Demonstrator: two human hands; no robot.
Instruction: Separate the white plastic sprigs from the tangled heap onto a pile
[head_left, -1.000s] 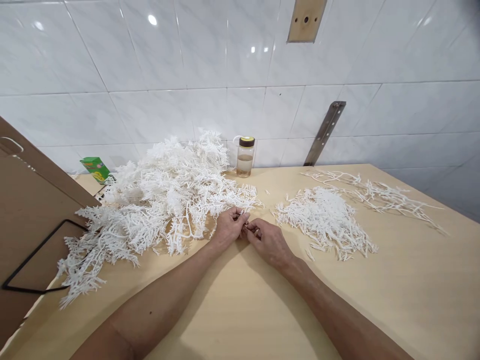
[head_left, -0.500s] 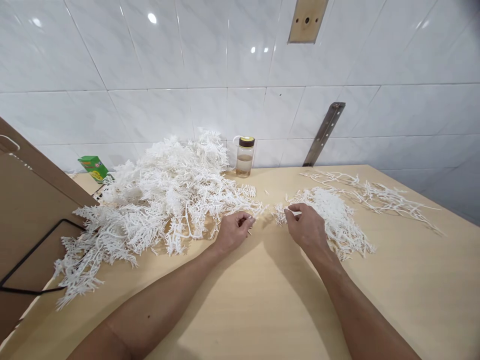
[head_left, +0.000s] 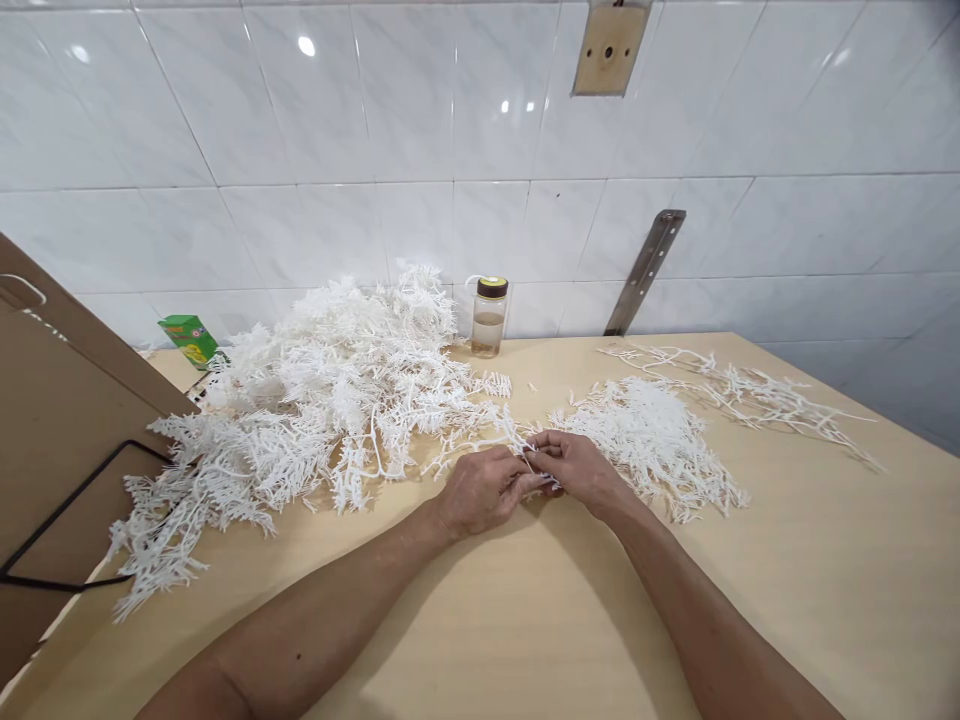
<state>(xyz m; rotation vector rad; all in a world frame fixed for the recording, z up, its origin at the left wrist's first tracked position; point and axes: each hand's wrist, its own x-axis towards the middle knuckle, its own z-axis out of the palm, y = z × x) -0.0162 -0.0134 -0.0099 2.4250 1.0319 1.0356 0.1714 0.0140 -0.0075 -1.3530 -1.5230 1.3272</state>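
My left hand (head_left: 491,488) and my right hand (head_left: 577,465) meet over the table, fingertips together. Both are closed on a white plastic branch (head_left: 517,437), which is largely hidden by the fingers. To the left lies a big heap of white branched sprigs (head_left: 322,390), its nearest twigs reaching my left hand. Just beyond my right hand spreads a flatter pile of small loose white sprigs (head_left: 645,430). Bare white stems (head_left: 750,390) lie farther right.
A water bottle (head_left: 489,318) with a dark lid stands near the tiled wall. A green box (head_left: 191,342) sits behind the heap. At the left edge a cardboard box (head_left: 67,400) with a black wire frame (head_left: 45,510) borders the table (head_left: 480,620). A metal bracket (head_left: 646,272) leans at the wall.
My right hand has come left and slightly down from the small pile. My left hand has shifted right, so the two now touch at the branch.
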